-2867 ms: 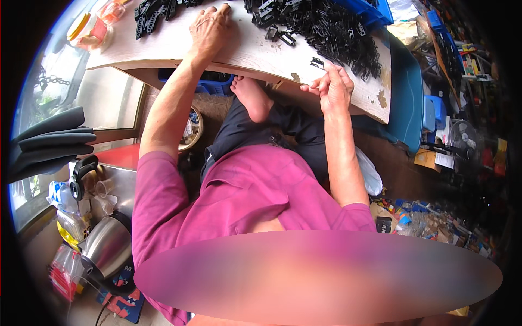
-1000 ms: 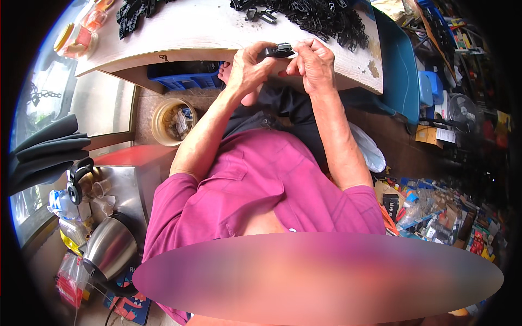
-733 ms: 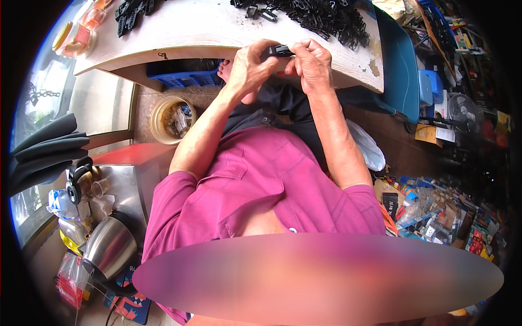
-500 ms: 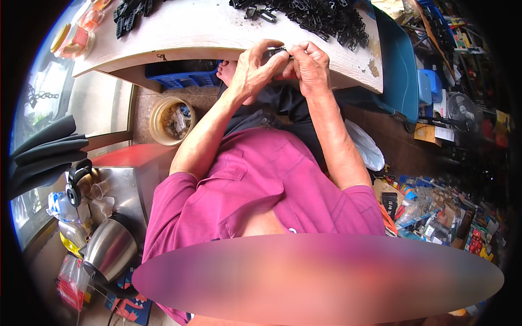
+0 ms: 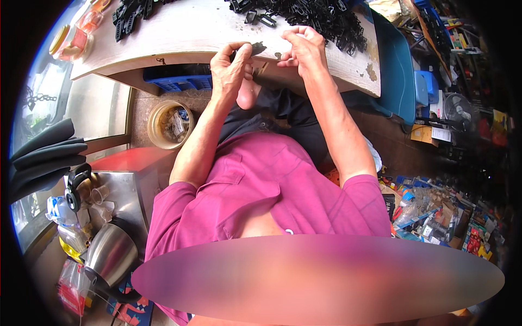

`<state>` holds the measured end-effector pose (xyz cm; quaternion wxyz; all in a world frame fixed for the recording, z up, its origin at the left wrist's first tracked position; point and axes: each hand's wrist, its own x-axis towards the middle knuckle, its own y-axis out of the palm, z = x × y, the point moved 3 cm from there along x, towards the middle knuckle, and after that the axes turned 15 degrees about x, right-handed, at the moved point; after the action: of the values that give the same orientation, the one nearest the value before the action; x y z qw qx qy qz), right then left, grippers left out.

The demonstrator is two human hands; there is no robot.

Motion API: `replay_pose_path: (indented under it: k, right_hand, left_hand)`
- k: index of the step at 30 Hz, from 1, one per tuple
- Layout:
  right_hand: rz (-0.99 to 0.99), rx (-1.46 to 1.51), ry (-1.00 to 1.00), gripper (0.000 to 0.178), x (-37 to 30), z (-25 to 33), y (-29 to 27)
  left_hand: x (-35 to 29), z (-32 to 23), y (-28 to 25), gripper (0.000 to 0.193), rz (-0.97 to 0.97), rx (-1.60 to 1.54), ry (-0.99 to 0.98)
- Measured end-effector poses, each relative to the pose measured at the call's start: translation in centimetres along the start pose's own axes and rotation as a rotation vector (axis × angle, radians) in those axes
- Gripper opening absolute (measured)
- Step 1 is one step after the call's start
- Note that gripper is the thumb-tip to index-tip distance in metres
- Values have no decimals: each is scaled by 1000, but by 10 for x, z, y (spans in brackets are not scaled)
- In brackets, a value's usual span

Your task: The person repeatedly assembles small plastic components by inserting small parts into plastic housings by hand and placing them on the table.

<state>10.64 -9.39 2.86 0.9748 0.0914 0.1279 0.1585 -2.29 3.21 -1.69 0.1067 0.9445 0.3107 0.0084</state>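
Observation:
At the table's near edge, my left hand (image 5: 228,70) is closed, thumb against fingers, on a small dark piece (image 5: 232,55) that mostly hides behind the fingers. Its exact kind cannot be made out. To the right, my right hand (image 5: 307,51) is raised over the same edge with its fingers apart, and nothing shows between them. Just beyond it lies a big heap of small black plastic parts (image 5: 326,19). A few loose black parts (image 5: 261,19) lie at the left of this heap.
Another black bunch of parts (image 5: 128,22) and lidded jars (image 5: 70,42) occupy the left of the pale table (image 5: 190,32). Below stand a blue crate (image 5: 179,82) and a waste bucket (image 5: 157,125). A teal chair (image 5: 394,70) is at right; a steel kettle (image 5: 111,252) sits lower left.
My hands were together and have moved apart. The left drew back to the left with the dark piece; the right opened and shifted slightly forward, toward the heap.

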Motion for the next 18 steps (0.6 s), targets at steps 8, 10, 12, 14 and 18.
replay_pose_path:
  k: [8,10,12,14,18]
  right_hand:
    - [-47,-382,58,46,31,0,23]
    - [-85,-415,49,48,44,-4,27]
    - [-96,-566,-12,44,48,-4,33]
    - [-83,-565,-20,38,51,-4,35]
    - [-77,-597,79,29,49,3,35]
  left_hand:
    - [-9,-3,-15,29,55,23,73]
    - [-5,0,-16,30,74,15,108]
    - [-6,-1,-20,30,52,64,112]
    - [0,-1,-20,30,41,57,118]
    - [9,-8,-21,31,-75,67,137]
